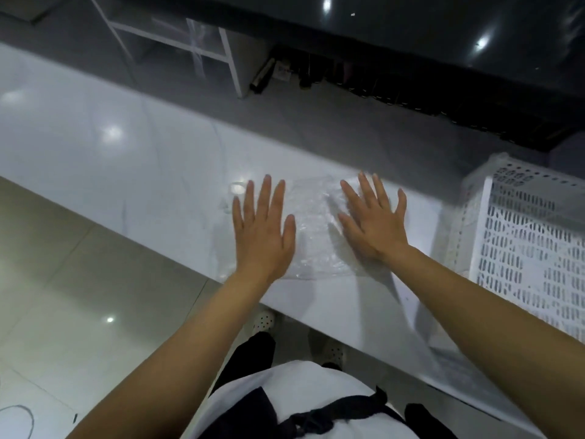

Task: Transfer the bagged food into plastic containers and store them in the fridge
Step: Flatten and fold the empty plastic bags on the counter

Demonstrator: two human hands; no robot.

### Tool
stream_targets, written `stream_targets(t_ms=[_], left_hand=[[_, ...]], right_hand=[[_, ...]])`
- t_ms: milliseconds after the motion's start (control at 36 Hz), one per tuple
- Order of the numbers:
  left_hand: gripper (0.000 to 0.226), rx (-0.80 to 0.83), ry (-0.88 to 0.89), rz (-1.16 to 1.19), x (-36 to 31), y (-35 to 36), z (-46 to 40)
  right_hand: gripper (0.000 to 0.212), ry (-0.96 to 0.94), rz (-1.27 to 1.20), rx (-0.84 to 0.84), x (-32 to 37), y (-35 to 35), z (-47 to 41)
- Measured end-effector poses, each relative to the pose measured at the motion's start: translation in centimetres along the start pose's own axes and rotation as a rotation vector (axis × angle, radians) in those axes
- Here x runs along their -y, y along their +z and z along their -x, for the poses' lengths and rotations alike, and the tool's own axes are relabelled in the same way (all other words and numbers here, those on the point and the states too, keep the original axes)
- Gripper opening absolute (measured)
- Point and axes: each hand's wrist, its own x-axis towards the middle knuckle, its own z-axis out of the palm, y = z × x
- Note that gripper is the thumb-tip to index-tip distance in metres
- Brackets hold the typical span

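Note:
An empty, crumpled clear plastic bag (313, 223) lies flat on the white counter (126, 172) near its front edge. My left hand (262, 229) lies flat on the bag's left side with fingers straight and spread. My right hand (375, 223) presses flat on the bag's right side, fingers also straight. Neither hand grips anything. No food and no plastic container shows in view.
A white perforated plastic basket (531, 242) stands on the counter just right of my right arm. Behind the counter is a dark glossy surface (443, 42) with dark items (316, 74) beneath it. A white frame (221, 55) stands at the back. Tiled floor lies to the left.

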Motion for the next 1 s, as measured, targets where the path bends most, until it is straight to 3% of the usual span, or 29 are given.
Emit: stream_targets(t_ms=[111,222,528,750,889,1000], left_hand=[[0.061,0.210,0.086,-0.133,-3.8,3.4,-3.1],[0.064,0.382,0.035,-0.170,-3.0,6.2,-5.3],[0.073,0.301,-0.090,-0.127,3.9,4.9,-4.2],[0.081,0.413,-0.130,-0.106,3.6,3.6,-5.3],[0.081,0.411,-0.003,-0.079,2.7,1.9,-9.0],[0.087,0.554,0.079,-0.019,1.0,1.5,-12.5]], right_hand=[[0.061,-0.010,0.030,0.034,0.5,1.0,1.2],[0.061,-0.001,0.060,0.092,0.2,1.9,1.7],[0.066,-0.014,0.057,0.089,0.1,1.8,1.7],[0.065,-0.032,0.042,0.156,0.2,0.8,1.6],[0.066,0.051,-0.083,0.048,3.6,-0.4,4.7],[0.072,0.085,-0.144,0.162,7.2,0.2,8.0]])
